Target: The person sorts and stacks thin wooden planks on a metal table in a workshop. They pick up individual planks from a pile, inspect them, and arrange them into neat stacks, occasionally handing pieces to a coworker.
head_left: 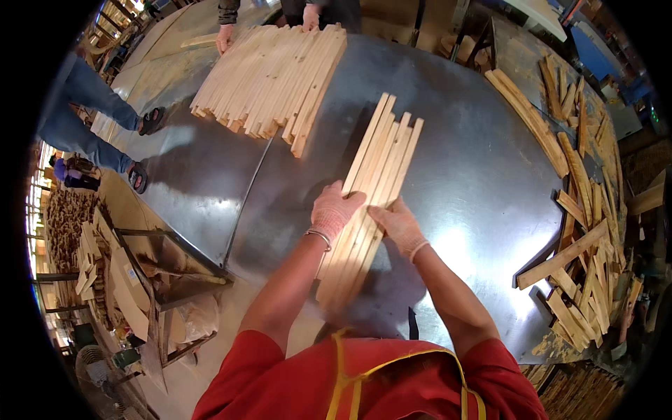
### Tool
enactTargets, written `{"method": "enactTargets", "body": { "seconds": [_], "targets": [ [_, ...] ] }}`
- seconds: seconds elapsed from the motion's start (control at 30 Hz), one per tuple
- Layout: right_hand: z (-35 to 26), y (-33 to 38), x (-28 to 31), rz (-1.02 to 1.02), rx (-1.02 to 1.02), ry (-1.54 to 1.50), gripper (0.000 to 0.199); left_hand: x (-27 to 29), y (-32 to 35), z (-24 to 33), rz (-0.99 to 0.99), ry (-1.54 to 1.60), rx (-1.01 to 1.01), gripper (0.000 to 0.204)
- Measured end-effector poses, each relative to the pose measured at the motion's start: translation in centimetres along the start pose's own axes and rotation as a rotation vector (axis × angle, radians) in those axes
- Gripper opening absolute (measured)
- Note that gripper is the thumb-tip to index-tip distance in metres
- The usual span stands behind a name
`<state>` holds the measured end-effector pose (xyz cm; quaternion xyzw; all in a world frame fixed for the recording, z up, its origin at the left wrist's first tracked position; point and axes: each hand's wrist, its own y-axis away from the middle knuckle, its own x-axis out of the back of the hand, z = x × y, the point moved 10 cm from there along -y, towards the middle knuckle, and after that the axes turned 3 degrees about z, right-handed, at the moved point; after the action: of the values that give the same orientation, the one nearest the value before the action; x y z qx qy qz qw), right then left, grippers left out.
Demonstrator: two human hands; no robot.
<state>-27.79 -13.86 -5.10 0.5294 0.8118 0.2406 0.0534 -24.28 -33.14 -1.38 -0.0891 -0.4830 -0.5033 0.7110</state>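
A small bundle of pale wooden strips (381, 164) lies lengthwise before me on the metal table (462, 168), its far ends uneven. My left hand (334, 212), in a light glove, is closed round the bundle's left edge. On the opposite edge my right hand (399, 225), gloved too, grips with the thumb over the top strips; its other fingers are partly hidden. Farther off to the left lies a wide row of similar wooden strips (269, 80), side by side. A co-worker's gloved hands (310, 17) touch the far edge of that row.
Loose wood offcuts (584, 266) lie heaped along the table's right side. At the left, a person's legs (98, 119) stand beside the table. A metal-framed cart (164, 301) with wood pieces is at lower left, near a fan (94, 364). A seam (248, 196) crosses the tabletop.
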Motion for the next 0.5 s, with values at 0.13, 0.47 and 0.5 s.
{"method": "enactTargets", "body": {
  "seconds": [0.13, 0.47, 0.5],
  "targets": [
    [-14.1, 5.9, 3.1, 0.058, 0.216, -0.182, 0.072, 10.3, 2.9, 8.2, 0.232, 0.210, -0.357, 0.083],
    [-26.1, 12.4, 8.0, 0.456, 0.635, 0.449, 0.068, 19.5, 8.4, 15.1, 0.411, 0.426, -0.976, 0.081],
    [-22.5, 10.9, 6.6, 0.319, 0.294, 0.546, 0.072, 16.6, 7.3, 13.1, 0.418, 0.369, -1.014, 0.082]
  ]
}}
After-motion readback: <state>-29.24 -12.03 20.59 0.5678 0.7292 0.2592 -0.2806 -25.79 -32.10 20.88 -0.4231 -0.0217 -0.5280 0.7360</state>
